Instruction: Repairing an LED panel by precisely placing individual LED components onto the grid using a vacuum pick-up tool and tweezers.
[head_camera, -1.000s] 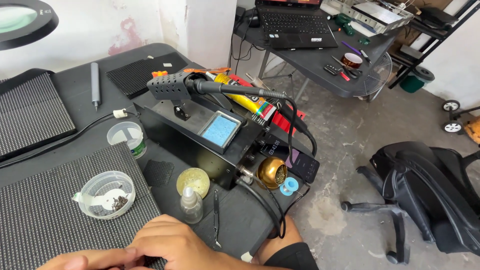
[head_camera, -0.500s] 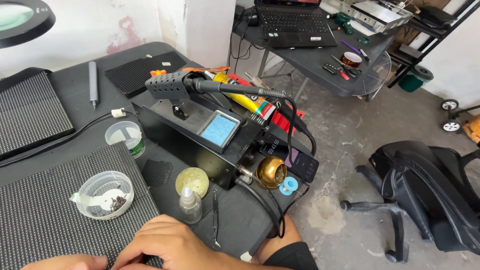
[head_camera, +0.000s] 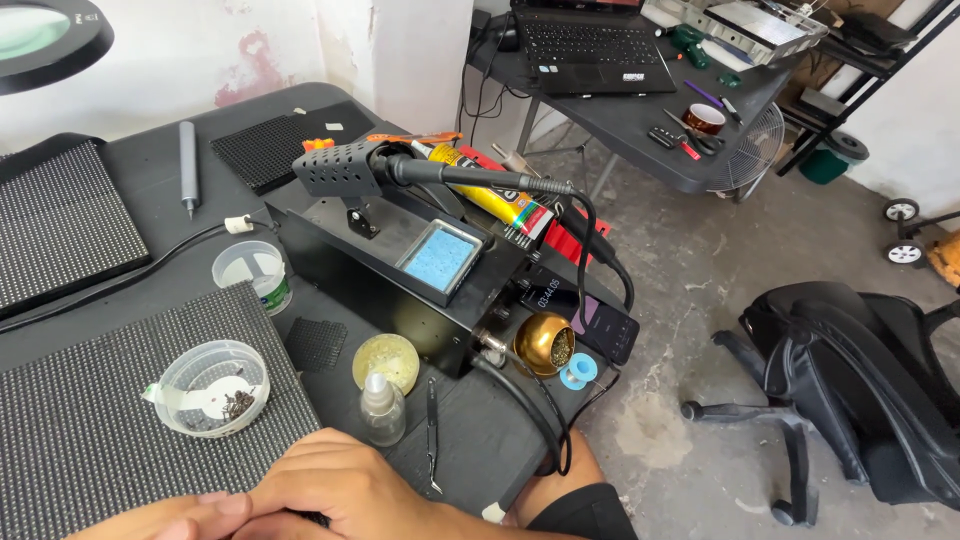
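We see both hands at the near edge of the bench (head_camera: 170, 205), low in the view. The right hand (head_camera: 345, 490) lies curled over the lower corner of the large dotted panel (head_camera: 110, 420), its fingers (head_camera: 285, 500) bent down onto it; whether they pinch anything we cannot tell. Of the left hand (head_camera: 165, 520) only a strip shows at the bottom edge, just beside the right, and its grip is hidden too. Close ahead of the right hand stand a small clear dropper bottle (head_camera: 382, 408) and tweezers (head_camera: 432, 432), with a clear round tub (head_camera: 212, 388) of tiny parts resting on the panel. Beyond them the black soldering station (head_camera: 400, 290) fills the middle of the bench, its iron (head_camera: 420, 172) resting on top and its cable looping over the right edge. To the right the bench ends and open concrete floor (head_camera: 700, 290) runs toward a black chair (head_camera: 860, 370).
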